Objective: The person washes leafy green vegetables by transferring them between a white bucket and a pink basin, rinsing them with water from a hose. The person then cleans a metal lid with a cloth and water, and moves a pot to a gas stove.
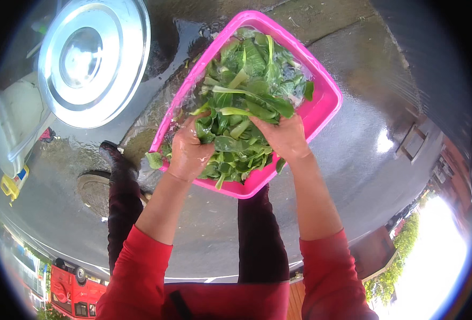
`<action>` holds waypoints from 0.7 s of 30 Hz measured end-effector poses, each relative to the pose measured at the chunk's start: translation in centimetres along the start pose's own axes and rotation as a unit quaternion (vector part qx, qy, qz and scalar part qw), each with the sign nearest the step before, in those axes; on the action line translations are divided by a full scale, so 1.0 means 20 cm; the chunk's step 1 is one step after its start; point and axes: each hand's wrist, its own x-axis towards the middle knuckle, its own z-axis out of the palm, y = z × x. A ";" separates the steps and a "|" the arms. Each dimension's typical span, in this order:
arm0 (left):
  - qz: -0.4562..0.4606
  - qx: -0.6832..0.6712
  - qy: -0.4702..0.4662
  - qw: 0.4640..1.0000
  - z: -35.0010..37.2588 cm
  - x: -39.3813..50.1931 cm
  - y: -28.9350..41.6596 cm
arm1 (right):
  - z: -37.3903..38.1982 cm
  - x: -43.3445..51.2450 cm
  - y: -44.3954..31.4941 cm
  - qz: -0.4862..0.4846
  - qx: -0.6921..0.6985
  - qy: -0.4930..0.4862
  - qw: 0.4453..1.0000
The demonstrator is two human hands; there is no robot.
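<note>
A pink plastic tub point(324, 94) in front of me holds water and a heap of leafy green vegetables point(256, 60) with pale stalks. My left hand point(190, 150) is wet and closed around some leaves near the tub's left side. On the other side of the heap, my right hand point(286, 138) grips a bunch of leaves and stalks, thumb towards the middle. The leaves partly hide the fingers of both hands. One loose leaf point(154, 160) hangs over the tub's left corner, outside my left hand.
At the upper left is a round shiny metal lid or basin point(114, 90), beside a pale tub point(10, 116). A yellow plastic container point(14, 186) stands farther left. Wet concrete point(360, 132) surrounds the pink tub. My booted foot point(118, 158) is by a round cover point(94, 192).
</note>
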 end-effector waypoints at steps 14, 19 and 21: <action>-0.123 -0.299 -0.014 0.946 0.28 0.43 0.09 | 0.12 0.18 0.22 0.061 0.331 0.031 0.941; -0.033 -0.072 0.016 0.997 0.21 0.17 0.20 | 0.12 -0.07 0.22 -0.096 0.271 0.149 0.946; 0.045 0.219 0.023 0.974 0.19 0.13 0.21 | 0.16 -0.11 0.22 -0.036 0.106 0.197 0.974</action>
